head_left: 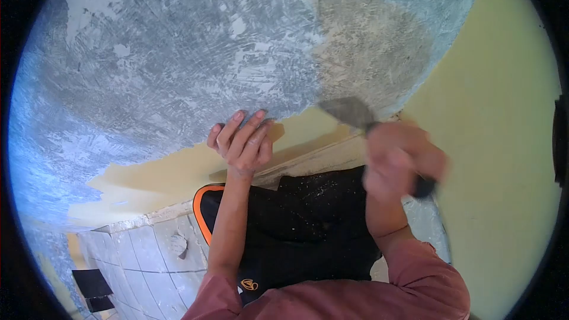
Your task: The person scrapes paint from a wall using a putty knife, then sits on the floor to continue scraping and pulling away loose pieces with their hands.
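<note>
My right hand [402,157], blurred by motion, is wrapped round the dark handle of a scraper [349,111]. Its metal blade points left and lies over the lower edge of the bared grey patch, where pale yellow paint begins; whether it touches the wall cannot be made out. My left hand [244,141] holds nothing and rests its fingertips on the wall [195,77] at that same ragged edge, fingers slightly bent and apart. The wall is mottled grey and white, with a browner area above the blade.
A yellow-painted wall [498,142] stands on the right. Below my hands, a dusty baseboard [320,159] meets the tiled floor [145,249]. A pale flake [178,245] and a dark flat piece [92,284] lie at lower left. Flecks cover my black trousers [296,219].
</note>
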